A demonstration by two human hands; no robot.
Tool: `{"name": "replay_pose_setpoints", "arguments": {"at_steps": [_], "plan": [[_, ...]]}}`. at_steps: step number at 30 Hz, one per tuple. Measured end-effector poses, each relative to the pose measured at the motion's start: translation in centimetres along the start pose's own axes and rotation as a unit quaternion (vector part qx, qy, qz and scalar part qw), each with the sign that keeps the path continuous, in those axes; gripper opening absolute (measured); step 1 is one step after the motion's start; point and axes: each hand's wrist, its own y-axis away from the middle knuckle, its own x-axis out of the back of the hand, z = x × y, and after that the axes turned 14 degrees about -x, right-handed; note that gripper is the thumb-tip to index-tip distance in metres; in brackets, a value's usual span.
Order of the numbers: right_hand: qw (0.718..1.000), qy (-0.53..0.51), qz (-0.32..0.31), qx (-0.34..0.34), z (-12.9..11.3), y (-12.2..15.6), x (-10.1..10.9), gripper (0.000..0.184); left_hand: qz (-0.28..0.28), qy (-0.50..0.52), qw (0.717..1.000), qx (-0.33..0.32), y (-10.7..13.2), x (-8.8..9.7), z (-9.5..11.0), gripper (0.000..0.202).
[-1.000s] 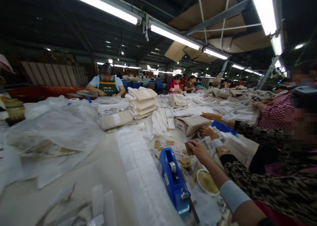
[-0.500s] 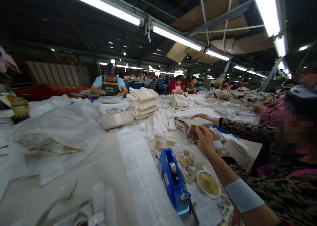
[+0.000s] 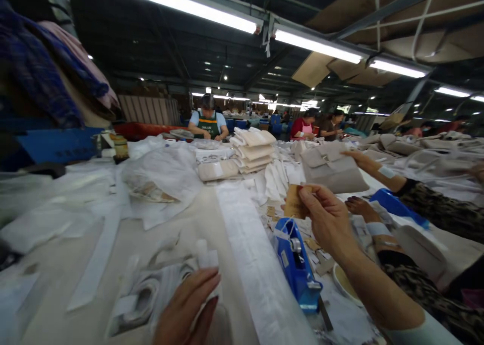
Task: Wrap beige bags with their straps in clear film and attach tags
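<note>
My right hand (image 3: 328, 220) is raised over the table, its fingers pinched on a small brown card tag (image 3: 294, 203). More brown tags (image 3: 271, 213) lie scattered on the table just beyond it. My left hand (image 3: 186, 307) is low at the bottom edge, its fingers closed together around a white fabric strip (image 3: 207, 258) that sticks up from a heap of white strips (image 3: 145, 292).
A blue tape dispenser (image 3: 297, 265) stands under my right hand, with a white bowl (image 3: 341, 283) beside it. A long white cloth band (image 3: 257, 254) runs down the table. A co-worker's hands on the right hold a beige bag (image 3: 333, 169). Folded beige bags (image 3: 252, 148) and plastic wraps (image 3: 162, 176) lie farther off.
The view has swung left and down. My right hand has lifted with a brown tag in it. My left hand has come into view on the white strips. The co-worker has raised a beige bag.
</note>
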Motion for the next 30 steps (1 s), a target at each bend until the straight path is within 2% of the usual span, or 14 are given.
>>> {"name": "replay_pose_setpoints", "arguments": {"at_steps": [4,8,12,15,19,22,25,27,30], "plan": [[0.996,-0.035,-0.072,-0.037,0.0,2.6,-4.0,0.017,0.074,0.041,0.996,0.026,-3.3,-2.9,1.3,0.021],[0.987,-0.059,-0.129,-0.078,0.3,4.9,-7.3,0.014,0.113,0.016,0.992,0.045,-3.5,-4.7,1.9,0.024],[0.978,-0.07,-0.171,-0.092,1.0,6.0,-9.3,0.012,0.129,0.052,0.989,0.048,-2.2,-4.0,1.8,0.015],[0.979,-0.073,-0.161,-0.098,1.9,5.7,-9.9,0.014,0.138,0.15,0.973,0.108,-1.6,-2.5,1.9,0.016],[0.991,-0.055,-0.073,-0.096,4.2,5.1,-9.9,0.019,0.187,0.293,0.905,0.246,-1.1,-0.5,2.0,0.014],[0.979,-0.096,-0.015,-0.178,6.6,5.2,-9.7,0.025,0.234,0.364,0.842,0.322,-0.8,0.6,1.7,0.006],[0.92,-0.22,0.021,-0.322,8.9,5.9,-9.6,0.029,0.249,0.407,0.785,0.396,-0.6,1.6,1.1,0.008],[0.879,-0.272,0.032,-0.39,10.1,6.6,-9.6,0.03,0.248,0.41,0.767,0.427,-0.6,2.3,0.6,0.01],[0.84,-0.308,0.035,-0.446,11.4,7.7,-9.7,0.022,0.266,0.406,0.745,0.458,-0.9,3.2,-0.2,0.015]]}}
